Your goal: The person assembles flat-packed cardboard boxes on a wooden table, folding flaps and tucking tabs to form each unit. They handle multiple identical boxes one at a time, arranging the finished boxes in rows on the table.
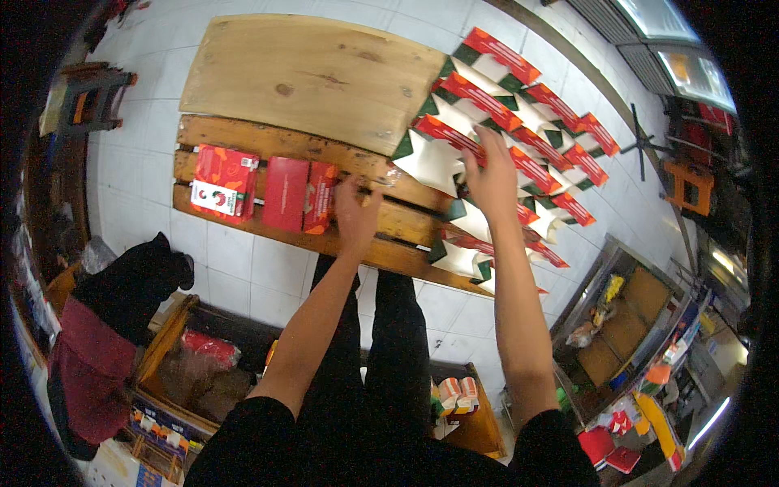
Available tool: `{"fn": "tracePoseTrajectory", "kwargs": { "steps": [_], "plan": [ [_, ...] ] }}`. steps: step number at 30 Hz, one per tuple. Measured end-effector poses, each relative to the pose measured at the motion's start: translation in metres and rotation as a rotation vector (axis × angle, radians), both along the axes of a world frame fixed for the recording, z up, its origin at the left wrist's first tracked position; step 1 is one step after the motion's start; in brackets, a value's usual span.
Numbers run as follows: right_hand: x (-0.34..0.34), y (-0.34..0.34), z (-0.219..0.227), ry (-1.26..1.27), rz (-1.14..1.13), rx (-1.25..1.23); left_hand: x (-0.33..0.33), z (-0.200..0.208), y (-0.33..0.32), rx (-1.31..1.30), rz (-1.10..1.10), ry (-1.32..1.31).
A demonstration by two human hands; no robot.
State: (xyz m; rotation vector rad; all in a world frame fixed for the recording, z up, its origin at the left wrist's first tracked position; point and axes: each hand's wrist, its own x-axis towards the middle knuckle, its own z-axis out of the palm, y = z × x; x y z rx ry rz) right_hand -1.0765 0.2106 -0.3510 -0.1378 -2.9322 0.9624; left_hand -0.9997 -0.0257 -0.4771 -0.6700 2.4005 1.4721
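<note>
Open carton (432, 166): table (284, 131)'s right end | right hand (493, 174): thumb and fingers parted at red strip, hold unclear | left hand (357, 217): half-curled, cannot tell | probably light, creasable (thin card?); pinch strip

A slatted wooden table (280, 140) carries flat red packs (286, 193) toward nine o'clock. Red, green and cream open cartons (545, 148) crowd together at three o'clock. A pale board (296, 77) spans twelve o'clock.

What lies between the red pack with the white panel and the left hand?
Red cardboard, part plain and part patterned, lies there on the slatted bench, as the head view shows.
</note>
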Motion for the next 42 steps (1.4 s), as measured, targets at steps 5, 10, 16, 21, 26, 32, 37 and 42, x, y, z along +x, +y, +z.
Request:
{"fn": "tracePoseTrajectory", "kwargs": {
  "steps": [5, 10, 16, 21, 26, 32, 37, 42],
  "plan": [
    [0.089, -0.043, 0.004, -0.138, -0.195, -0.301, -0.017, 0.004, -0.097, -0.869, -0.130, -0.004],
    [0.164, -0.101, -0.025, -0.476, -0.157, -0.521, -0.022, -0.003, -0.154, -0.650, -0.269, -0.243],
    [0.168, -0.165, -0.030, -0.492, -0.109, -0.626, -0.017, 0.048, -0.170, -0.525, -0.321, -0.114],
    [0.134, -0.199, -0.011, -0.315, -0.392, -0.720, 0.033, 0.100, -0.173, 0.091, -0.433, 0.068],
    [0.150, -0.144, 0.009, -0.746, -0.353, -1.406, 0.080, 0.110, -0.212, 1.146, 0.313, -0.585],
    [0.154, -0.089, 0.037, -0.946, -0.358, -1.332, 0.079, 0.080, -0.128, 0.912, 0.042, -0.523],
    [0.147, -0.064, 0.050, -0.745, -0.083, -0.766, 0.057, 0.108, -0.051, 0.020, -0.546, -0.037],
    [0.118, -0.037, 0.062, -0.655, 0.086, -0.573, 0.065, 0.100, -0.058, 0.296, -0.142, -0.376]
  ]
}}
